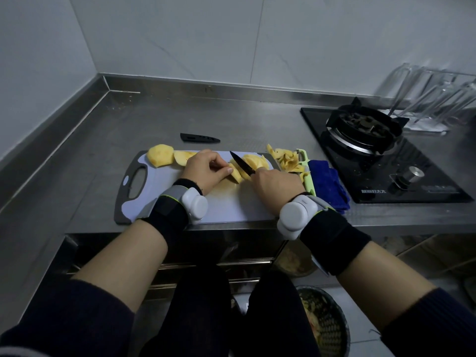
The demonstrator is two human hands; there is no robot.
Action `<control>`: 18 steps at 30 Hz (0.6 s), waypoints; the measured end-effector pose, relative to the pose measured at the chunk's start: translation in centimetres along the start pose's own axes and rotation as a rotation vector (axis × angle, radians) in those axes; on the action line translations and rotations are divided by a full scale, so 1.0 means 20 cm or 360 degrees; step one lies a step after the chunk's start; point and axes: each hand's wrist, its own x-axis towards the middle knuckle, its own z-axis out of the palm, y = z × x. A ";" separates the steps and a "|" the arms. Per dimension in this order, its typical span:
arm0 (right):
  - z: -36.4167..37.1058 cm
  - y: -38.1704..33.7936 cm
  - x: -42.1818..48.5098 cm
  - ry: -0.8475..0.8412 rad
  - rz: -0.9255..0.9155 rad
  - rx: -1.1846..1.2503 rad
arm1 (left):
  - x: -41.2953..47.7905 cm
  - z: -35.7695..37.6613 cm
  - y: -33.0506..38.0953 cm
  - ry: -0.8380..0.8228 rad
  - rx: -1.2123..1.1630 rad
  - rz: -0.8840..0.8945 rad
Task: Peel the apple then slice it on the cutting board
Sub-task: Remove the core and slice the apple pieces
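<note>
A white cutting board (226, 204) with a grey rim lies on the steel counter. My left hand (203, 171) pinches a peeled apple piece (236, 173) in the board's middle. My right hand (277, 184) grips a black knife (242, 164), whose blade rests across that piece. Cut slices (253, 161) are piled just behind the blade. A large peeled apple chunk (160, 155) and a thinner piece (183, 157) sit at the board's far left corner.
Apple peels (286, 159) and a green peeler (307, 176) lie right of the board, beside a blue cloth (328, 184). A black knife sheath (199, 137) lies behind the board. A gas stove (371, 140) stands at the right. A bin (322, 320) sits on the floor.
</note>
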 end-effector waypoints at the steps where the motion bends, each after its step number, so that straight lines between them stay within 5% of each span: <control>1: -0.01 -0.01 -0.01 0.0009 -0.0016 0.0022 | 0.00 0.00 0.00 0.0001 -0.0001 -0.0001; 18: 0.01 -0.07 -0.02 -0.0072 -0.0030 -0.0084 | 0.00 0.00 0.00 0.0016 0.0015 0.0013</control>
